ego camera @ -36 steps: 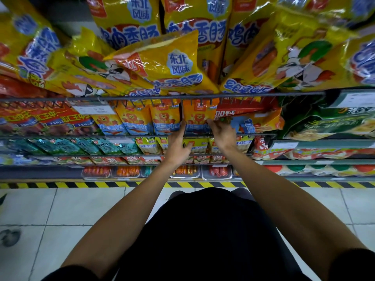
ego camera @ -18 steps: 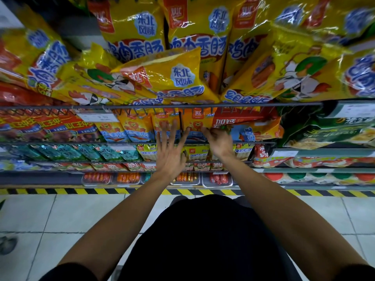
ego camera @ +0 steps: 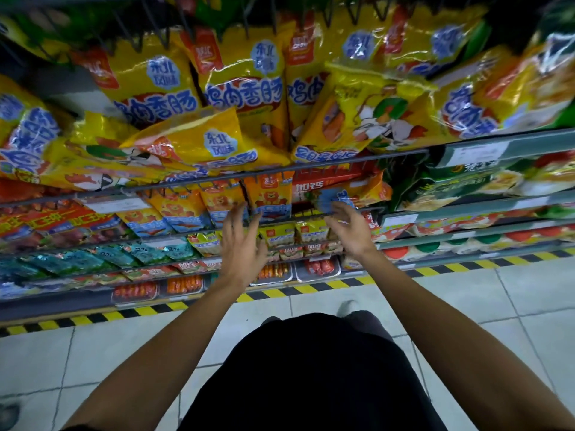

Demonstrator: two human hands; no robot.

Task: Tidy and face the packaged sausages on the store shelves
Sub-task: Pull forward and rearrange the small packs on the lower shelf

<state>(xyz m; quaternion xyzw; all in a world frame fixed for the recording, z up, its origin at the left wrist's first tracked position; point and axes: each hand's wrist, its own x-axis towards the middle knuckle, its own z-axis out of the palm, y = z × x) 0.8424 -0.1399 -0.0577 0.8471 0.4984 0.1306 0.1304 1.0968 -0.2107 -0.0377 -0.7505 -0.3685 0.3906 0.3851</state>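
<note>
Compared with half a second ago, both hands are sitting slightly back from the shelf and the right hand (ego camera: pixel 348 230) is uncurling. The left hand (ego camera: pixel 244 244) is hovering open, fingers spread, holding nothing, before the orange lion-print sausage packets (ego camera: pixel 271 195) hanging on the second wire shelf (ego camera: pixel 351 213). Right fingers, loosely bent, are near a crumpled blue-and-orange packet (ego camera: pixel 340 197); contact is unclear.

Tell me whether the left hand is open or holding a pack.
Open. The left hand has its fingers spread before the orange lion sausage packs, gripping none.
</note>
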